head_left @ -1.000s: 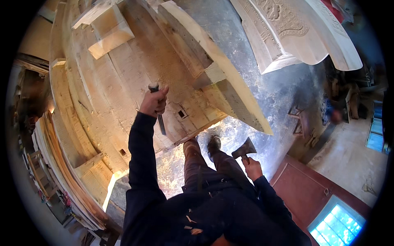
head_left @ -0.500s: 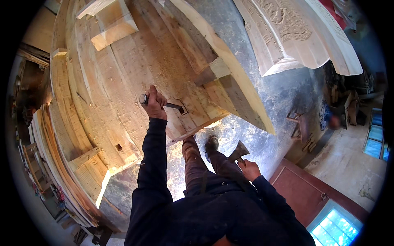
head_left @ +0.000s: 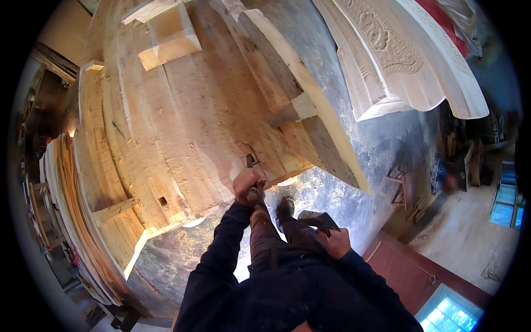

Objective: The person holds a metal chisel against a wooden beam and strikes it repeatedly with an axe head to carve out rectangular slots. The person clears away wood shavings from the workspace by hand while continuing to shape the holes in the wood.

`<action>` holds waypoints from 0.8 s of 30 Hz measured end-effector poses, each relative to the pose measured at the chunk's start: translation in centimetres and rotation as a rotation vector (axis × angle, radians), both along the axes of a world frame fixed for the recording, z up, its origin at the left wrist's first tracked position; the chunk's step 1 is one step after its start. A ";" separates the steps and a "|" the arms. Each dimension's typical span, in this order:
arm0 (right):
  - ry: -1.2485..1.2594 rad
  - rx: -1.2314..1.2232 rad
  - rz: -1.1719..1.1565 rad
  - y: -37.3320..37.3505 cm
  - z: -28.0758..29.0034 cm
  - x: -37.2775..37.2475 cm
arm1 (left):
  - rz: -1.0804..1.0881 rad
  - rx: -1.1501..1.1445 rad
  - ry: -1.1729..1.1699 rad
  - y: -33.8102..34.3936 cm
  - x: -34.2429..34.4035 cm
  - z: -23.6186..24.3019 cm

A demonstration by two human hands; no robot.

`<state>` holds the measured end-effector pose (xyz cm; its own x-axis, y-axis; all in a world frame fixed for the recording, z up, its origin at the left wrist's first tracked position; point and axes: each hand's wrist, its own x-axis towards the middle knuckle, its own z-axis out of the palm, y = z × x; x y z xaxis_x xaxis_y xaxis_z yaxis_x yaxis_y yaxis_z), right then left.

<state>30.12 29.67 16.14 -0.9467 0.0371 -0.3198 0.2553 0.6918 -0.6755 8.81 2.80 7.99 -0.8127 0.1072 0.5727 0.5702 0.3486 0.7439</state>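
A chisel [head_left: 254, 193] is gripped by my left hand [head_left: 245, 183], its handle end toward me and its blade at a small square hole [head_left: 250, 159] near the front edge of a large plank wooden workpiece [head_left: 193, 110]. My right hand [head_left: 335, 242] is closed on the handle of a hatchet [head_left: 319, 220], whose dark metal head sits over my right leg. A second square hole [head_left: 162, 201] shows to the left in the planks, and a wooden block [head_left: 169, 51] is at their far end.
A pale carved wooden panel [head_left: 398, 50] lies at upper right. A stack of boards [head_left: 83, 221] is at left. A small wooden stool [head_left: 406, 188], a red-brown door [head_left: 395, 265] and windows [head_left: 506, 193] are at right. The mottled floor [head_left: 370, 144] shows around the workpiece.
My left hand has moved down and right, and the chisel now points away from me into the square hole. My right hand with the hatchet has moved slightly downward.
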 end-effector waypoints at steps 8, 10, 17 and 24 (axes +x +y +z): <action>0.236 -0.280 0.166 -7.2 7.1 -9.4 | 0.043 0.048 0.024 1.5 0.0 0.0; 0.293 -0.191 0.212 -9.0 6.6 -11.7 | 0.050 0.022 0.022 1.3 0.1 -0.9; 0.367 -0.059 0.289 -9.4 5.4 -12.3 | 0.149 0.010 -0.065 1.6 0.1 -0.6; 0.441 -0.252 0.030 -9.9 4.6 -10.1 | 0.118 0.131 -0.121 1.6 -1.8 2.4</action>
